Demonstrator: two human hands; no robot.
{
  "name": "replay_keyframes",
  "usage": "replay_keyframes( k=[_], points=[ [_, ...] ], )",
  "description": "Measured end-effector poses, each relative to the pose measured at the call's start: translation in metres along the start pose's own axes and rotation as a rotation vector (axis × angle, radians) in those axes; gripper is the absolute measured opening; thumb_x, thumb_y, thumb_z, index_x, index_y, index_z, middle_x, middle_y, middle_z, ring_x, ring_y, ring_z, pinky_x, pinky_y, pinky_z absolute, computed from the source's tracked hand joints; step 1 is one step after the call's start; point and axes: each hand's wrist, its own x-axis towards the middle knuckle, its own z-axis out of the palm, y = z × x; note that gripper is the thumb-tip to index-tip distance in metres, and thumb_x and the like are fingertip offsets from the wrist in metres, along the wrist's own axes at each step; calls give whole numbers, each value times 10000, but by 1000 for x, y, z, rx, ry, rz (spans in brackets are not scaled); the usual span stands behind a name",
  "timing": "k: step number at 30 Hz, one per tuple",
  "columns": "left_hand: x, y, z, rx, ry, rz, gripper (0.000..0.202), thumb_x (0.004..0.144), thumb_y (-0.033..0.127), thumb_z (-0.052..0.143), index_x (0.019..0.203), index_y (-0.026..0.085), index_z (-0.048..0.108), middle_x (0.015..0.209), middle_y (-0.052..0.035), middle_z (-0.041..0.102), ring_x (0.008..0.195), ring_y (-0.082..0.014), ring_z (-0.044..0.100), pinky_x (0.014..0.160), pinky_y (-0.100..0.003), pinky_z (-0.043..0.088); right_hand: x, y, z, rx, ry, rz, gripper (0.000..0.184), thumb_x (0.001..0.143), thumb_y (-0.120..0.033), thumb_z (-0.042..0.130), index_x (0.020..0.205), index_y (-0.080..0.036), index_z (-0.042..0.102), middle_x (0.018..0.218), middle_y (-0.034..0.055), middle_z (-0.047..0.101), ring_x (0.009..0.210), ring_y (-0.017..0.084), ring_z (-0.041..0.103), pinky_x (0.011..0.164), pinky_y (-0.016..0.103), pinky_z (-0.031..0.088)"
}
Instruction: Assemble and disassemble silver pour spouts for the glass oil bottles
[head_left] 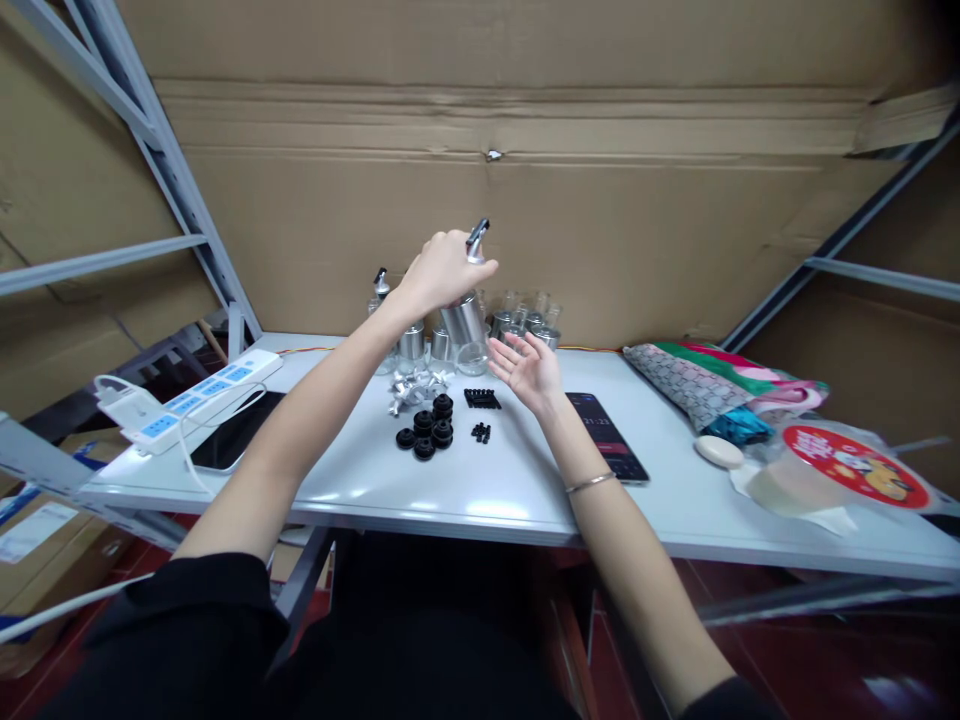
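My left hand is closed around the neck of a glass bottle with a metal sleeve. The bottle is tilted, and its silver spout with a black lever sticks up past my fingers. Palm up and fingers spread, my right hand is beside the bottle's lower end and holds nothing. In front of the bottle lie a heap of silver spouts, several round black caps, a row of black levers and small black pieces.
More sleeved glass bottles stand along the cardboard wall. A phone lies right of my right hand. A power strip and a dark-screened tablet are at left. A patterned bag and a red-lidded cup are at right.
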Motion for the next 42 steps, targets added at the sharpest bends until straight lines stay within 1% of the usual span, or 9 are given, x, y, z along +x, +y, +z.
replay_keyframes(
  k=[4,10,13,17,23,28,32,37,42],
  points=[
    [-1,-9,8,261,-25,-5,188,798,305,576,802,121,612,809,-121,607,911,-286,602,847,-401,461,1,-2,-2,-11,67,-26,156,853,-339,483,890,-204,551,851,50,712,747,143,663,664,272,544],
    [1,-27,20,455,-59,-48,310,839,358,523,969,110,654,936,-144,635,999,-288,582,885,-390,451,5,0,-5,-33,52,-45,172,816,-365,536,889,-211,558,786,24,701,677,137,648,601,253,519],
    [3,-33,24,498,-71,-51,347,855,364,511,1039,108,655,973,-148,641,1023,-284,577,898,-384,447,6,0,-7,-52,34,-54,184,798,-383,562,887,-222,549,748,5,692,652,133,637,585,249,510],
    [4,-40,29,533,-70,-31,354,867,348,493,1057,104,665,989,-168,657,993,-294,601,853,-388,468,5,0,-7,-68,22,-53,187,788,-380,581,886,-224,552,729,0,684,640,131,630,591,250,510],
    [3,-57,46,565,-85,-13,349,876,336,477,1062,111,670,988,-182,674,980,-313,631,831,-395,481,1,0,0,-51,50,-52,164,835,-336,506,880,-196,580,689,8,674,601,119,621,574,237,497],
    [0,-71,61,594,-141,1,342,877,332,474,1047,111,673,992,-180,682,967,-303,650,813,-369,487,-2,0,4,-68,53,-49,182,863,-320,465,877,-193,594,668,8,672,577,117,611,562,237,496],
    [0,-76,69,632,-188,51,347,874,323,457,1044,110,672,996,-190,682,962,-322,654,799,-384,494,-3,1,6,-103,49,-54,191,866,-325,464,872,-193,601,658,4,672,569,114,603,554,227,490],
    [2,-77,78,652,-207,85,320,866,300,470,1044,120,665,995,-184,685,965,-320,656,794,-380,500,-2,4,6,-199,75,-79,181,862,-327,467,862,-203,598,702,9,690,651,128,633,597,228,494],
    [2,-77,86,640,-203,125,303,873,293,480,1074,135,644,981,-159,692,955,-307,659,770,-364,505,3,12,1,-322,97,-87,156,819,-339,522,866,-215,604,881,27,704,863,152,648,699,246,509]
  ],
)
